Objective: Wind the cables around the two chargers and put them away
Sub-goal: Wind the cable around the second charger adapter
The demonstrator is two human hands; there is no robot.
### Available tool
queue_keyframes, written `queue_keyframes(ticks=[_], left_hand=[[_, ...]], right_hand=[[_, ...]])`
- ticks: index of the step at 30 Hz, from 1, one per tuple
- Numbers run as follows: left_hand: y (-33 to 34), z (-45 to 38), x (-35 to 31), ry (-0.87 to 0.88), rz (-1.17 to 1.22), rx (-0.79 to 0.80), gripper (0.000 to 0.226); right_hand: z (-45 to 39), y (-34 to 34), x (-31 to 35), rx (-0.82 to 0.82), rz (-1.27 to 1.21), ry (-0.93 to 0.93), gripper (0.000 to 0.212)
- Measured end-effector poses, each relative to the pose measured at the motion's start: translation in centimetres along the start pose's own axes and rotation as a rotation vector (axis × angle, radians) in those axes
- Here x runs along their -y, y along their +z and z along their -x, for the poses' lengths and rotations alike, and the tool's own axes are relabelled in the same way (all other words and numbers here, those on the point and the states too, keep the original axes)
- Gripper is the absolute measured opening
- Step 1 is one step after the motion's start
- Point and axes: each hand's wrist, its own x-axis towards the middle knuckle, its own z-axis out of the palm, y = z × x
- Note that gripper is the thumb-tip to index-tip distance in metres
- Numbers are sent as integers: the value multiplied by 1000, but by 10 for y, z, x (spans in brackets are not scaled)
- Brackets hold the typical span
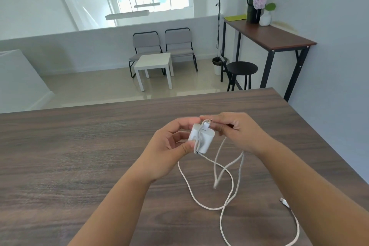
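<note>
A white charger block (205, 139) is held above the dark wooden table (79, 156) between the thumb and fingers of my left hand (171, 146). One turn of its white braided cable (221, 197) crosses the block. My right hand (233, 130) pinches the cable just beside the block's top. The remaining cable hangs down and lies in loose loops on the table, ending in a plug (284, 202) near my right forearm. Only one charger is in view.
The table's far edge runs just beyond my hands. Past it are a white side table (154, 66), two grey chairs (161, 46), a black stool (241, 70) and a tall desk (267, 35) with a vase at the right wall.
</note>
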Motion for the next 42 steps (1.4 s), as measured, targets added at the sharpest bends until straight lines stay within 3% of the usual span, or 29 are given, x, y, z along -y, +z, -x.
queue_keyframes(ticks=[5, 7, 13, 16, 20, 23, 26, 28, 31, 34, 37, 40, 42], left_hand=[[5, -4, -4, 81, 162, 13, 52], [6, -7, -9, 107, 270, -11, 54], [-10, -14, -26, 175, 612, -198, 60], [-32, -18, -36, 256, 678, -299, 68], [-49, -28, -44, 306, 685, -447, 49], [-53, -38, -38, 232, 661, -601, 48], [-40, -44, -25, 109, 624, -649, 46], [-24, -47, -16, 58, 609, -601, 44], [-1, -51, -4, 7, 611, -491, 43], [12, -54, -1, -31, 659, -399, 41], [14, -56, -5, -9, 709, -391, 42], [5, -58, -10, 25, 711, -463, 38], [0, -57, -9, 40, 666, -521, 37]], right_hand=[[4, 22, -19, -26, 403, -50, 23], [7, 27, -28, -62, 451, -36, 22], [23, 11, -50, -12, 280, 231, 24], [30, -8, -56, -64, 133, 329, 18], [34, -34, -69, -140, -13, 450, 15], [37, -51, -75, -13, -66, 566, 17], [32, -51, -70, 156, 32, 630, 46], [21, -43, -56, 131, 122, 557, 73], [-6, -17, -23, 60, 59, 349, 83], [-38, 20, -2, 18, -76, 137, 75], [-51, 46, -4, -116, -261, 98, 54], [-45, 58, -7, -236, -83, 107, 29], [-38, 60, -4, -234, 98, 62, 26]])
